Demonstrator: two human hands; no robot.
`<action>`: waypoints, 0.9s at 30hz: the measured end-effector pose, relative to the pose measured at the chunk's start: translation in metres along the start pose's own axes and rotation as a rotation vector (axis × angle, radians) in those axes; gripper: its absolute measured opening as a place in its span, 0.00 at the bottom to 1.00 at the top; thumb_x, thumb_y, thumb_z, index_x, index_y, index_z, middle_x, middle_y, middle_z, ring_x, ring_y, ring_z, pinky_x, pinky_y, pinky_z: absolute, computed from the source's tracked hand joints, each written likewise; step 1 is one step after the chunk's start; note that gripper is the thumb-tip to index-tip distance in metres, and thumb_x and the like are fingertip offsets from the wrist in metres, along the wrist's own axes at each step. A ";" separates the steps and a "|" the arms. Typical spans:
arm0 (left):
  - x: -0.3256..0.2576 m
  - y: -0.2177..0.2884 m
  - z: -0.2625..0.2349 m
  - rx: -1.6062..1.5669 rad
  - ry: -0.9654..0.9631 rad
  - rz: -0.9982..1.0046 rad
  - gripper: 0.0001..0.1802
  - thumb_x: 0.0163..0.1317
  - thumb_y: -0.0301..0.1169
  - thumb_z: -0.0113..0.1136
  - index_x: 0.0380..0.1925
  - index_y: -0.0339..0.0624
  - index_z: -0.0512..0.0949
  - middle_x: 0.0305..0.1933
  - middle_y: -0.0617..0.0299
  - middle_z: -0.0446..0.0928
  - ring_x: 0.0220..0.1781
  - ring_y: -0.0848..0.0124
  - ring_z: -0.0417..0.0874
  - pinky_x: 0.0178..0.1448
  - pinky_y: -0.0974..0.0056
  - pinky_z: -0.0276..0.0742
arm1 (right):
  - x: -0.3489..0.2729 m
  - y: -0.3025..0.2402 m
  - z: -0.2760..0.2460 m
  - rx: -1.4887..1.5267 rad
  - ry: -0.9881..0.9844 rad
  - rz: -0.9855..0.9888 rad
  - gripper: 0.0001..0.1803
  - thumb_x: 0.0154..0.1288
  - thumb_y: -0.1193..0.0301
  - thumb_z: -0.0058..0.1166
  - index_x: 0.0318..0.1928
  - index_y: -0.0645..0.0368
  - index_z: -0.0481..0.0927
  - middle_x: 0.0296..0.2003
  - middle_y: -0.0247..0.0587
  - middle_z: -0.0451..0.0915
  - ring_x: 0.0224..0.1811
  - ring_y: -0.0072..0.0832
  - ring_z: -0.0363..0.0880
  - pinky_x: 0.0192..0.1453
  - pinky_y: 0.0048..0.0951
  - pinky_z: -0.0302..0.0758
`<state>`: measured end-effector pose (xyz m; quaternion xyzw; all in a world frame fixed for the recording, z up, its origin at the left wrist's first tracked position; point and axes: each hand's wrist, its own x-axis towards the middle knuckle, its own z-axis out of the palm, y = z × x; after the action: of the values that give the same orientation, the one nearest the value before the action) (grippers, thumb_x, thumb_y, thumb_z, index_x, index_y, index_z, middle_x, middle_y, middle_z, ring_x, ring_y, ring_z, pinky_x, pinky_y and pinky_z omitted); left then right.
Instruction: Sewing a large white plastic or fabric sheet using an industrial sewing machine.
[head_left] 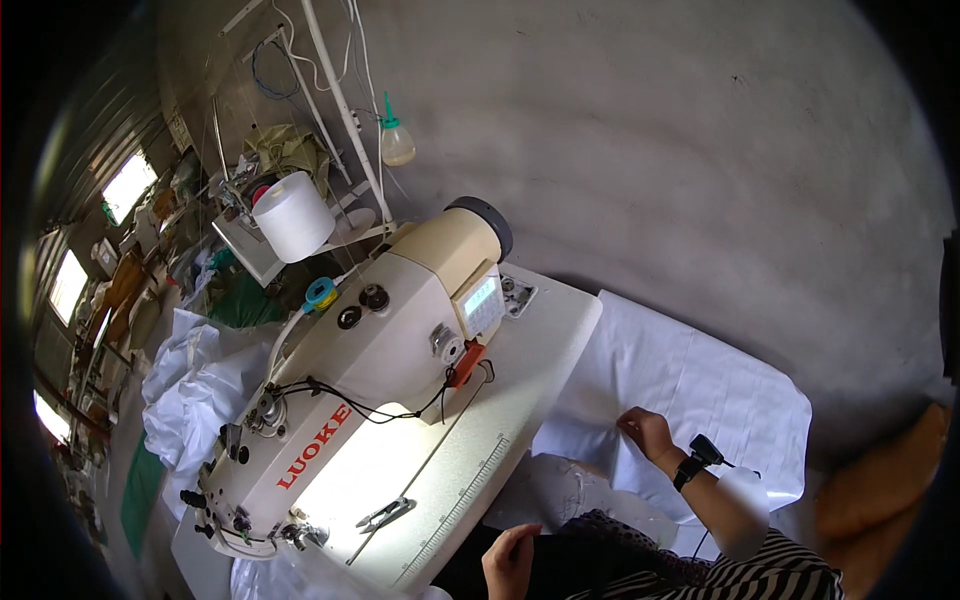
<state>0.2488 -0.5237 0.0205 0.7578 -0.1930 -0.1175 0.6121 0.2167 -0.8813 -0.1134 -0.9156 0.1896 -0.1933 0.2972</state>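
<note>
My right hand [648, 433], with a black strap at its wrist, reaches over a white sheet of fabric [690, 375] to the right of the sewing table. Its fingertips are pinched on the sheet, and creases run out from them. Low in the view, my left hand [508, 563] hovers by the table's front edge, fingers curled together, with nothing visible in them. The sewing machine [340, 370] stands to the left with its lamp lit. On the lit tabletop lie small metal thread snips [386, 515], apart from both hands.
A white thread cone [294, 217] sits on a stand behind the machine. An oil bottle [397, 143] hangs from the pole. White fabric [195, 385] is heaped beyond the machine. A grey wall [680, 150] rises behind, and brown material [885, 490] lies at the lower right.
</note>
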 end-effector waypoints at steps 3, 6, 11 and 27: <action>0.025 -0.052 0.020 -0.026 -0.257 -0.302 0.25 0.61 0.25 0.62 0.58 0.30 0.72 0.60 0.42 0.74 0.62 0.53 0.76 0.66 0.55 0.69 | 0.005 0.029 -0.026 0.391 0.040 0.369 0.06 0.66 0.72 0.60 0.38 0.63 0.82 0.34 0.40 0.85 0.35 0.24 0.83 0.42 0.26 0.78; 0.052 -0.089 0.062 0.019 -0.124 -0.158 0.47 0.54 0.32 0.72 0.69 0.32 0.55 0.71 0.40 0.60 0.70 0.51 0.66 0.71 0.53 0.63 | 0.009 0.049 -0.052 0.664 0.069 0.375 0.07 0.70 0.72 0.56 0.41 0.65 0.80 0.34 0.30 0.80 0.38 0.16 0.76 0.46 0.20 0.74; 0.089 -0.176 0.135 -0.070 -0.134 -0.101 0.58 0.48 0.37 0.77 0.71 0.31 0.48 0.74 0.38 0.52 0.75 0.49 0.57 0.75 0.52 0.55 | 0.016 0.040 -0.067 0.841 0.078 0.425 0.08 0.71 0.69 0.57 0.40 0.61 0.79 0.33 0.28 0.79 0.35 0.16 0.74 0.45 0.20 0.73; 0.139 -0.127 0.162 -0.108 -0.343 -0.328 0.26 0.57 0.39 0.68 0.51 0.35 0.77 0.42 0.52 0.83 0.47 0.63 0.83 0.52 0.61 0.75 | -0.035 0.039 -0.118 0.826 0.245 0.534 0.07 0.74 0.67 0.50 0.45 0.55 0.77 0.36 0.25 0.73 0.41 0.17 0.70 0.49 0.21 0.69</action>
<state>0.3255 -0.7050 -0.1311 0.7141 -0.1619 -0.3525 0.5828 0.1230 -0.9503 -0.0575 -0.6119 0.3585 -0.2753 0.6491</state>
